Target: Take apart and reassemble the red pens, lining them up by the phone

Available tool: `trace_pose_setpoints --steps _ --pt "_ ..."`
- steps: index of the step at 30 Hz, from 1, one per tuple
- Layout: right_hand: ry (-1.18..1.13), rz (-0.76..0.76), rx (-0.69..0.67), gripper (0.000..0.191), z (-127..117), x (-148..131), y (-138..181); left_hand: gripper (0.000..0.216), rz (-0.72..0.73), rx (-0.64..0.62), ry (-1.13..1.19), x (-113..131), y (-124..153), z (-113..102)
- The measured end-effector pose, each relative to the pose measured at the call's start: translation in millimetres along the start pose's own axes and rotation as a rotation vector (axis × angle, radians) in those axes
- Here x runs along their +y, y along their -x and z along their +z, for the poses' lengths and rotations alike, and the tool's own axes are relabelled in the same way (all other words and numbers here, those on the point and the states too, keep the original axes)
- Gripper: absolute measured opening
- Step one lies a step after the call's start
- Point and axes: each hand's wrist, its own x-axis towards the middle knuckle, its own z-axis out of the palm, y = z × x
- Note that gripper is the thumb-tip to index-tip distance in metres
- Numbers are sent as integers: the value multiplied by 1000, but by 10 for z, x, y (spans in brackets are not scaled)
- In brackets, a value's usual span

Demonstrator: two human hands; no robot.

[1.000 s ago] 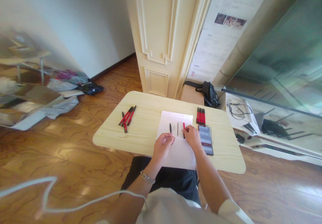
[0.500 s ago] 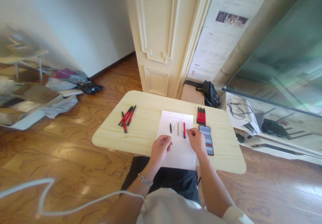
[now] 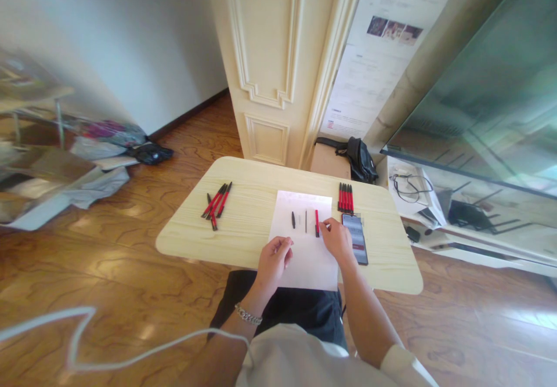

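Wood-patterned flooring (image 3: 187, 213) surrounds a light, round-cornered table (image 3: 252, 179), which stands before a cream panelled door (image 3: 266, 50). A black bag (image 3: 360, 159) rests beyond the far edge of the table; a large dark screen (image 3: 487, 102) is mounted at the right.

One sheet of white paper (image 3: 307, 268) lies on the table, directly in front of the seated person. Four parts are arranged on the paper in a spaced row, from left to right: a black tapered piece (image 3: 293, 220), a small pale part (image 3: 300, 220) too faint to identify, a thin dark rod (image 3: 306, 221) and a red-and-black barrel (image 3: 317, 223).

Both hands are apart from each other. Right hand (image 3: 336, 237): fingers bent, fingertips at the right side of the barrel; contact cannot be confirmed. Left hand (image 3: 274, 259): fingers curled, thumb close to the index finger, positioned over the left edge of the paper; whether it grips anything cannot be told.

Assembled red-and-black pens (image 3: 216, 202) lie crossed at the left of the table. Further pens (image 3: 346, 198) stand side by side in a row at the right, just beyond a phone (image 3: 356, 241).
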Motion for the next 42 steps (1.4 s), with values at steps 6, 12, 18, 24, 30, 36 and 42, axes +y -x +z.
trace_pose_setpoints --steps 6,12,18,24,30,36,42 --pt "78 55 -67 36 99 -115 -308 29 -9 -4 26 15 20 -3" --pt "124 82 -73 34 107 -174 -349 29 -17 1 20 -2 12 -4" --pt "-223 -48 -31 33 -32 -206 -201 31 26 6 -74 68 -29 52" --pt "-650 -283 -135 26 23 -422 310 49 92 -32 -56 167 -38 150" --pt "-520 -437 -149 24 1 -442 446 52 53 -114 18 102 -37 126" --pt "-249 -320 26 23 5 -170 -44 46 29 -58 48 69 -72 76" --pt "-92 -285 -60 23 180 -51 -223 45 6 -32 62 73 -75 81"
